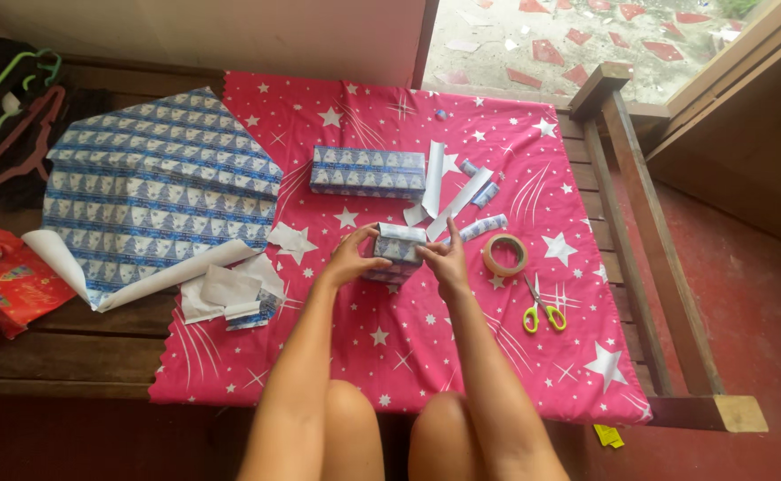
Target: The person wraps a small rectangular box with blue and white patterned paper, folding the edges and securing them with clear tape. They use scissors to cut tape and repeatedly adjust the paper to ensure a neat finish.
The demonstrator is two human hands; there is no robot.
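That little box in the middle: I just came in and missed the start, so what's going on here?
A seated person holds a small box between both hands, left hand and right hand, pressing blue patterned paper around it on a pink starred cloth. A second box, already wrapped, lies further back. A tape roll and yellow-handled scissors sit to the right, paper strips behind, and a big sheet of the same paper to the left.

Near cloth (426, 356) in front of your hands lies open. Tape (504, 255) and scissors (543, 309) block the right; paper strips (451, 191) and wrapped box (368, 171) block behind; scraps (230, 294) crowd the left.
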